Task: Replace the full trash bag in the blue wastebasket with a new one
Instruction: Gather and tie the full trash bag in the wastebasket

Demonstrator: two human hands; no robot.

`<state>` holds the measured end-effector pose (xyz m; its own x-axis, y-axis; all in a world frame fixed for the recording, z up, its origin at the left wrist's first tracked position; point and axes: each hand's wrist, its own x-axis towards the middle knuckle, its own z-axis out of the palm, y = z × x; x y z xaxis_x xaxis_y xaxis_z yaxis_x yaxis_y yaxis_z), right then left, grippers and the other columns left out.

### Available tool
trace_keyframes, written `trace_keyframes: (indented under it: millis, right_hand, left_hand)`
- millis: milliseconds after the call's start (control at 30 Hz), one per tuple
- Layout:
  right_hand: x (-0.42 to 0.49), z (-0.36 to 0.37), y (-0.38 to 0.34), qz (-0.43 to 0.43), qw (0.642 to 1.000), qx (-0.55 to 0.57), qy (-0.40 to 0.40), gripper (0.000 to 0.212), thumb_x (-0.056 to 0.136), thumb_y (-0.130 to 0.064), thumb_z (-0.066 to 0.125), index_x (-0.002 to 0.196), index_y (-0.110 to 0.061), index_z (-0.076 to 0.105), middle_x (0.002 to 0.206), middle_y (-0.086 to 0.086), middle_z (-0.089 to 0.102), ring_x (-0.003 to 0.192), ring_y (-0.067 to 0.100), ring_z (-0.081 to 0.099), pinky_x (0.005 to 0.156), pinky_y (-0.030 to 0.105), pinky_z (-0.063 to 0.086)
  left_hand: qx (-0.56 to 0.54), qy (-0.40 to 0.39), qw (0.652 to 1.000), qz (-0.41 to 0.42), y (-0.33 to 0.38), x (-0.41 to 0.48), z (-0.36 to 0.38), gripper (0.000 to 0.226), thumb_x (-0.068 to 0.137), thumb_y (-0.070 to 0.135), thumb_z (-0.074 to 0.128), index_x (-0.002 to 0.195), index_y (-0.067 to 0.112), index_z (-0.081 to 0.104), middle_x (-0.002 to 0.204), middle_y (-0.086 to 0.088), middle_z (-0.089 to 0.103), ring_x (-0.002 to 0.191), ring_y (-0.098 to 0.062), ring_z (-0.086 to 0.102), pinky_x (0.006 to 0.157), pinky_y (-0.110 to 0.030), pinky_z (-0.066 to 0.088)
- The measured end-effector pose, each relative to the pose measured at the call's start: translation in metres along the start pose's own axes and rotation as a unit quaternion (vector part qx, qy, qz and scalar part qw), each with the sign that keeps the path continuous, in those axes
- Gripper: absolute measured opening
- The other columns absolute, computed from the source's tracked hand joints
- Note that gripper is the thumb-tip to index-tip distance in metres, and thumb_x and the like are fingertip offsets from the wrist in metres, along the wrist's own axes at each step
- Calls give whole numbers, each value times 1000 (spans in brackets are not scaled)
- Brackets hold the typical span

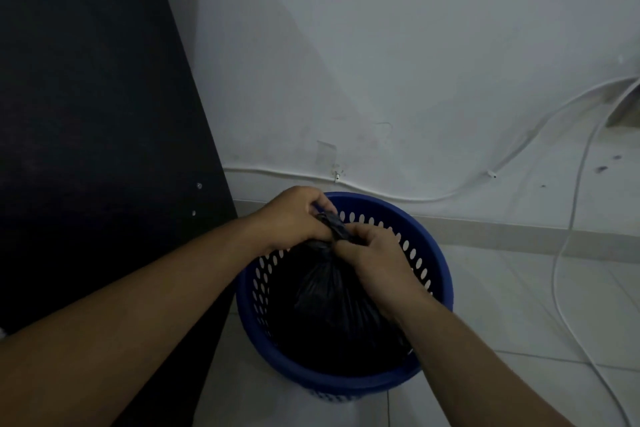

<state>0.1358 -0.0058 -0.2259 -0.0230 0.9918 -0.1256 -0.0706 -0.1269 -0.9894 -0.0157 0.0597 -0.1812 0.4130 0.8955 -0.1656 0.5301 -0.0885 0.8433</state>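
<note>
A round blue wastebasket (437,274) with oval holes in its wall stands on the tiled floor below me. Inside it sits a full black trash bag (332,302), its top gathered into a twisted neck above the rim. My left hand (294,218) is closed around the upper end of that neck at the basket's far left rim. My right hand (374,253) pinches the neck just beside it, fingers curled on the plastic. Both forearms reach in from the bottom of the view. The bag's lower part lies dark inside the basket.
A tall dark furniture panel (97,114) stands right against the basket on the left. A white wall (415,62) rises behind, with a white cable (568,229) running along it and down across the floor tiles (519,305) at right.
</note>
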Motion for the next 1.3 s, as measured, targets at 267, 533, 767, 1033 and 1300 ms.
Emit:
trace_keyframes:
  millis: [267,533,767,1033,1300]
  right_hand:
    - [6,7,8,0,989,-110,102,21,89,-13,58,81,4,65,63,12,60,55,21,53,51,33,43]
    - [11,-15,-5,166,979,16,-116,17,84,-1,47,92,2,61,82,18,58,76,29,55,74,39,44]
    - [15,-22,-4,105,989,-14,-105,26,89,2,52,110,0,67,102,23,72,97,37,69,92,42,54]
    - [10,-11,-6,-140,871,-465,71,22,85,-20,63,68,-16,50,65,-5,50,63,12,48,59,28,39]
    - [1,-5,-7,-145,850,-506,-21,16,90,-34,53,83,-20,51,82,-3,54,67,9,49,54,24,34]
  left_hand:
    - [84,46,995,-3,-9,-13,26,36,80,11,71,110,23,54,96,1,58,80,-9,56,66,-23,47]
    - [171,48,980,90,-32,-15,32,12,89,16,64,98,21,59,100,4,61,90,-10,58,75,-25,49]
    - [-176,-40,977,-112,-32,-9,22,20,81,20,60,92,16,77,99,-13,73,94,-30,67,89,-39,50]
    - [-373,-4,904,-210,-27,-6,34,23,85,21,52,93,9,70,90,-10,69,88,-26,59,84,-36,45]
    - [-378,-52,900,-209,-33,-10,37,37,82,22,54,113,7,69,101,-15,71,95,-30,62,86,-42,48]
